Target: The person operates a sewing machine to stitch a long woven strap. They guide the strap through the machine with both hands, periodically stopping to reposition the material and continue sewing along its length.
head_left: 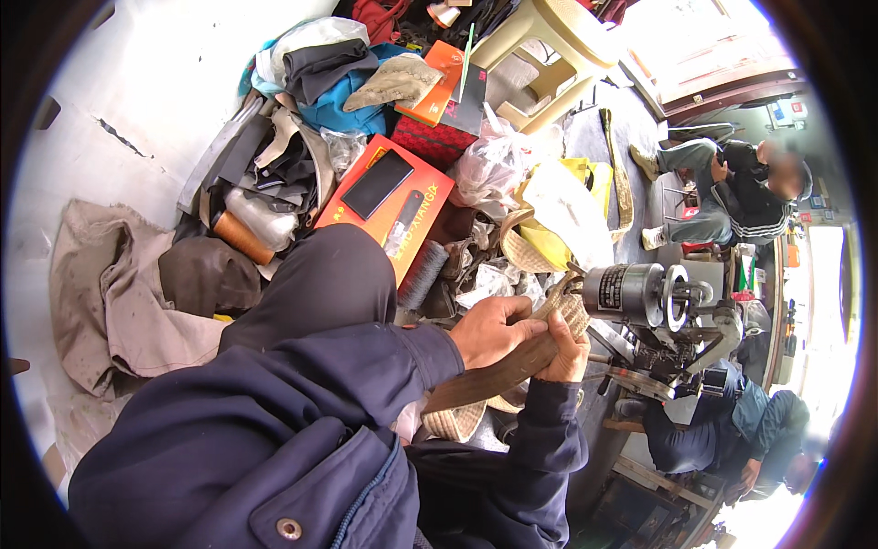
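A long strap [498, 373], brown on one face and woven beige on the other, runs from my lap up to a hand-cranked sewing machine [622, 291]. My left hand [494, 331] is closed on the strap from the left, thumb and fingers pinching its edge. Close beside it, my right hand [564, 352] grips the woven part between thumb and fingers. The strap's far end lies at the narrow tip of the machine's metal head; the needle area is too small to make out. More woven beige strap hangs in loops below my hands and beyond them.
On an orange box [412, 240] left of my hands lies a black phone [378, 183]. An orange thread spool [242, 236] sits among cloth scraps. Further off are a plastic bag [492, 163], a yellow bag [599, 178] and a beige stool [585, 37]. Two people [745, 197] sit at the right.
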`<action>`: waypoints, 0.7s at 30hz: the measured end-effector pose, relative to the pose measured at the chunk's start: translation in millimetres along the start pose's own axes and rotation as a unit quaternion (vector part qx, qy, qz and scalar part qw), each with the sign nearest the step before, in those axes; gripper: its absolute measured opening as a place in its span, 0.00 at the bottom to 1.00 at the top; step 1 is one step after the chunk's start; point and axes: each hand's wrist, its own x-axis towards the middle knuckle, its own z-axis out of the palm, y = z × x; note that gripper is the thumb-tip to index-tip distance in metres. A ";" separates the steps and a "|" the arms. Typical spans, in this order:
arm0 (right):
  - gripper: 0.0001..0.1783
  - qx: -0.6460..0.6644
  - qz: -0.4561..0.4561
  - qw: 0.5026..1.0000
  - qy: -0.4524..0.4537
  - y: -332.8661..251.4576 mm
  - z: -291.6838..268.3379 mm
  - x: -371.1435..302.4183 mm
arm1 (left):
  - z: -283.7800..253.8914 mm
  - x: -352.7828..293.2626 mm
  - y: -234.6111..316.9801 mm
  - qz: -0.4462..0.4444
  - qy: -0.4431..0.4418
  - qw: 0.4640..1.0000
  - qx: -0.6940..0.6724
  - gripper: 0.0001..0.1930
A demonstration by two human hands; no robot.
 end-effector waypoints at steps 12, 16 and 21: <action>0.21 0.039 0.033 0.997 -0.053 8.8 -7.9 -4.5 | 6.3 18.0 20.8 0.027 0.117 0.993 0.010 0.13; 0.22 0.038 0.042 0.997 -0.049 7.3 -7.4 -8.4 | 12.3 17.3 17.6 0.028 0.119 0.992 -0.033 0.11; 0.22 0.008 0.012 0.999 -0.040 12.7 -9.0 -10.6 | 11.7 11.8 12.4 0.021 0.100 0.995 0.007 0.12</action>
